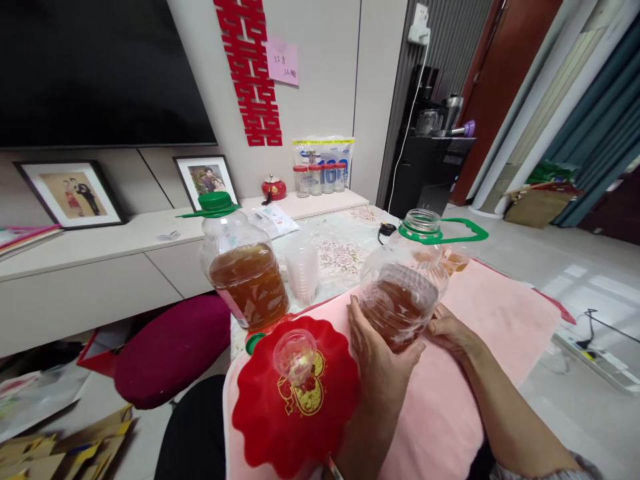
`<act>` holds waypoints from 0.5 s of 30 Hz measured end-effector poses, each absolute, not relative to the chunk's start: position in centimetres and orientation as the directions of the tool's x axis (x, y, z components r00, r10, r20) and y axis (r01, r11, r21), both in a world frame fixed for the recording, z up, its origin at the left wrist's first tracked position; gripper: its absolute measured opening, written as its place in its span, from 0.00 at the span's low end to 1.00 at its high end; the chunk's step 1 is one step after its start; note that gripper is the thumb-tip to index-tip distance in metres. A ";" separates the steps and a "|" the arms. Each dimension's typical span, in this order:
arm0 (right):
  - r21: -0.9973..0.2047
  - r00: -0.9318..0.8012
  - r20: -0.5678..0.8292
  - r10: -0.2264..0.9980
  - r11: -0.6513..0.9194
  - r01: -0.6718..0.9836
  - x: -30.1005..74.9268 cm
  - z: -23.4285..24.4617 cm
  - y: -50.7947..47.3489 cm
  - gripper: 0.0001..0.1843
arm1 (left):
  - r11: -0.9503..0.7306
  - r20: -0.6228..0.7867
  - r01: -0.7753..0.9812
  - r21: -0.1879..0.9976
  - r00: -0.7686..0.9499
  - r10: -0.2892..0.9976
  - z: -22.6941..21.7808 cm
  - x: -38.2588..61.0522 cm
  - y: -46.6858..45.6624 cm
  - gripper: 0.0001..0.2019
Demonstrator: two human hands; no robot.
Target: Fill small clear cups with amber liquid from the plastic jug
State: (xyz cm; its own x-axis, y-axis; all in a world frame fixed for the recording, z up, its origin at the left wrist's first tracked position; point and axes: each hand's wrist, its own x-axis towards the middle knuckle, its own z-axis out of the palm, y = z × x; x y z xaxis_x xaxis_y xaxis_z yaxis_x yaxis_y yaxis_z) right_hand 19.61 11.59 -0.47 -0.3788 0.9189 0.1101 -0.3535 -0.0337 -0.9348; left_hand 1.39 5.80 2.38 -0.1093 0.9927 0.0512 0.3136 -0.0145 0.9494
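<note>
My left hand (377, 357) is wrapped round the near left side of a clear plastic jug (400, 303), its thumb across the lower front. My right hand (453, 331) grips the same jug low on its right side. Brown liquid lies in the tilted jug, and its mouth is uncapped, with a green handle ring round the neck. Beside my left hand is a scalloped red plate (260, 413) carrying a clear plastic cup (295, 355). A loose green cap (254, 343) lies by the plate's far edge. Partly hidden behind the jug is a clear container of amber liquid (456, 261).
A second jug (250, 283), capped green, holds brown liquid at left. Stacked clear cups (301, 272) stand next to it. A pink cloth (505, 300) covers the near table. Small red-lidded jars (320, 180) line the cabinet. A maroon stool (173, 350) sits left; a power strip (600, 360) lies on the floor.
</note>
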 end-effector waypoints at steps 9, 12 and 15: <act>-0.962 -0.290 0.033 0.956 -0.048 -0.267 19.0 1.4 11.0 0.59 | -0.032 0.097 0.315 0.948 -0.192 0.977 2.5 2.4 5.9 0.61; -0.977 -0.257 0.033 0.966 -0.024 -0.214 18.7 2.2 10.4 0.58 | -0.062 0.144 0.344 0.937 -0.218 0.965 2.7 2.5 5.6 0.60; -0.990 -0.222 0.037 0.974 0.005 -0.143 17.9 2.5 7.2 0.51 | -0.111 0.208 0.381 0.918 -0.224 0.952 2.8 2.4 5.1 0.58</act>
